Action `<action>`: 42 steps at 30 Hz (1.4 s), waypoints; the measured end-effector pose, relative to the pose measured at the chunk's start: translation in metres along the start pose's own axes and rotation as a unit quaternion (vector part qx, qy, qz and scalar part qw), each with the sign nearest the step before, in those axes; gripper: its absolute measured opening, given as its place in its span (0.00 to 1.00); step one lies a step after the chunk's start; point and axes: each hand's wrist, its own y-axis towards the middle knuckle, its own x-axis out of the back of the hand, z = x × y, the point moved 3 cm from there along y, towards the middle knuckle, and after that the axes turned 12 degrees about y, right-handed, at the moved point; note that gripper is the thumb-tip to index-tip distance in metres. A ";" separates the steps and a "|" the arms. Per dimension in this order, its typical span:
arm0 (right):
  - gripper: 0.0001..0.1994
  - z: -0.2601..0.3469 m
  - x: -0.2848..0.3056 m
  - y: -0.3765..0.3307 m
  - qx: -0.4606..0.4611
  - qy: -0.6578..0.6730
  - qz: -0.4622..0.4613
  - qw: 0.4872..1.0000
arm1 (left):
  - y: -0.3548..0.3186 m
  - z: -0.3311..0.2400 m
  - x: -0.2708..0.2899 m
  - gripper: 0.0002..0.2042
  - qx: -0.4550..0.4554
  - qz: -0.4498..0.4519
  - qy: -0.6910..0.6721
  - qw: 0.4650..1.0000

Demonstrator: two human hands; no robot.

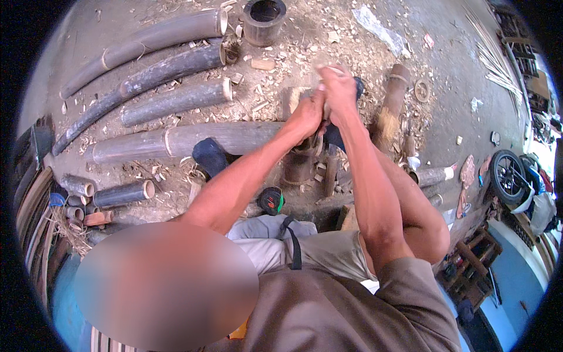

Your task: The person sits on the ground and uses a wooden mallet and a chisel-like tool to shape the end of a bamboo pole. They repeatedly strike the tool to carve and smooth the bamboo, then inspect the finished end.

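My left hand (306,118) and my right hand (340,94) meet in front of me, the right one farther away and slightly blurred. Both are closed. Whatever slim piece they hold is mostly covered by the fingers, and I cannot make out its kind. Just under the left hand a short brown bamboo section (299,168) stands upright. Beside that hand, on its far side, lies a pale wooden block (291,100). A long grey bamboo pole (223,136) reaches leftward from near the left wrist.
More bamboo poles (170,32) lie at the far left. A hollow cylinder (264,24) stands at the back among wood chips (316,47). On the right are a brown bamboo piece (392,102) and a wheel (509,176). A round black object with a green edge (270,200) lies near me.
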 end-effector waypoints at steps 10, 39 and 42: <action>0.22 -0.044 0.080 -0.087 0.046 0.270 -0.267 0.924 | -0.018 0.003 -0.033 0.44 -0.089 0.330 0.181 0.922; 0.14 0.012 -0.101 -0.020 -0.066 -0.112 0.442 0.887 | -0.049 0.016 0.018 0.40 0.057 -0.210 -0.294 0.931; 0.14 -0.002 -0.107 0.009 -0.083 -0.133 0.465 0.871 | -0.028 0.022 0.017 0.41 0.047 -0.177 -0.318 0.930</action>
